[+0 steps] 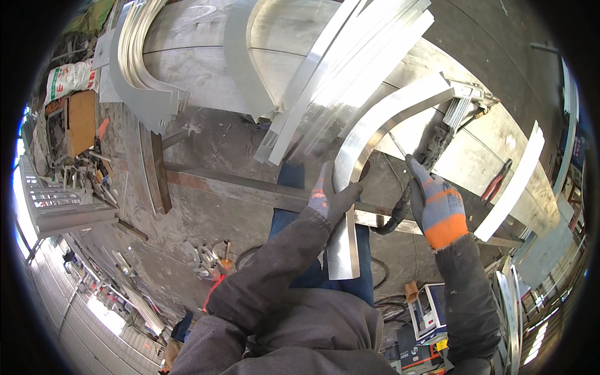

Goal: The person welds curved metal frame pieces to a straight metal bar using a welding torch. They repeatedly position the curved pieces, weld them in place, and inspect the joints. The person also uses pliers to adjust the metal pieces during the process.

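Note:
My left hand (331, 195), in a grey and orange work glove, is closed around a shiny curved metal channel (369, 134). The channel's straight lower end reaches down over my legs, and its upper end bends away to the right. In a similar glove, my right hand (440, 209) is wrapped round the black rear part of a welding torch (437, 140). The torch's silver head lies close to the far end of the channel. A black hose (397, 220) trails from it below my right hand. My palm and sleeve hide part of the grip.
Red-handled pliers (497, 182) and a curved metal strip (514, 187) lie on the metal table (494, 140) at right. Long metal strips (350, 69), a flat curved plate (240, 56) and stacked curved pieces (134, 69) lie ahead. A steel beam (219, 184) crosses before my legs.

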A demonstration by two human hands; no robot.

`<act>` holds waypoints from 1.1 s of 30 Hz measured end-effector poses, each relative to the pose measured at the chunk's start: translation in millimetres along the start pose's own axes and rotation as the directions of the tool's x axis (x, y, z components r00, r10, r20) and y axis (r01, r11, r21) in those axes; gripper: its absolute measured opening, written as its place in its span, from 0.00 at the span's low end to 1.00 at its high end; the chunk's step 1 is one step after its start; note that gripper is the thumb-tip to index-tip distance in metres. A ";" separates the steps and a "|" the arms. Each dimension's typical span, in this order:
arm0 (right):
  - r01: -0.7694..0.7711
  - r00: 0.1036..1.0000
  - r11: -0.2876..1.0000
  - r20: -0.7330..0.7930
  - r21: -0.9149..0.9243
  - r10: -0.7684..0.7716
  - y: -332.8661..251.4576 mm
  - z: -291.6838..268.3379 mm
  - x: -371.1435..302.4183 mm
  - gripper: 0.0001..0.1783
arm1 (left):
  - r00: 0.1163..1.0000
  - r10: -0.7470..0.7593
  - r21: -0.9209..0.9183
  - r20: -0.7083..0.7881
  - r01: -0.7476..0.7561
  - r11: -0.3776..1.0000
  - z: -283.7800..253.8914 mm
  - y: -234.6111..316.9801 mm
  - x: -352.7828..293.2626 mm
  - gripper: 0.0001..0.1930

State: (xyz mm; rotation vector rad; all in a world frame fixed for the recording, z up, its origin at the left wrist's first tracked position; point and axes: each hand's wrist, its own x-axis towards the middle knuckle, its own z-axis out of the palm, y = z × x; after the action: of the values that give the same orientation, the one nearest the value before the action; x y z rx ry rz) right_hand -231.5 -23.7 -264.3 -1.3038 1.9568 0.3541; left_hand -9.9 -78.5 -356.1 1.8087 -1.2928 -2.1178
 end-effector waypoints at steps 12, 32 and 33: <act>-0.005 0.991 0.982 0.131 -0.191 0.031 -23.4 -46.4 37.2 0.24 | 0.999 0.026 -0.067 0.045 -0.023 0.997 3.5 -7.5 0.8 0.31; 0.169 0.984 0.826 -0.047 0.538 -0.171 47.0 8.4 43.2 0.27 | 0.916 0.021 -0.321 0.401 0.119 0.940 -58.1 1.5 32.2 0.22; 0.142 0.988 0.768 -0.043 0.625 -0.148 48.7 18.5 43.3 0.28 | 0.907 0.022 -0.326 0.420 0.128 0.937 -60.9 5.5 31.1 0.21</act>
State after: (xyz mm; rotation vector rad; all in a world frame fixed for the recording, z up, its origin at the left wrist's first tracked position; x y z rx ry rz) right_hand -275.4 -20.3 -315.9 -0.9845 1.7230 -0.3580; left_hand 29.3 -131.7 -374.1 1.3077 -0.8459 -2.6617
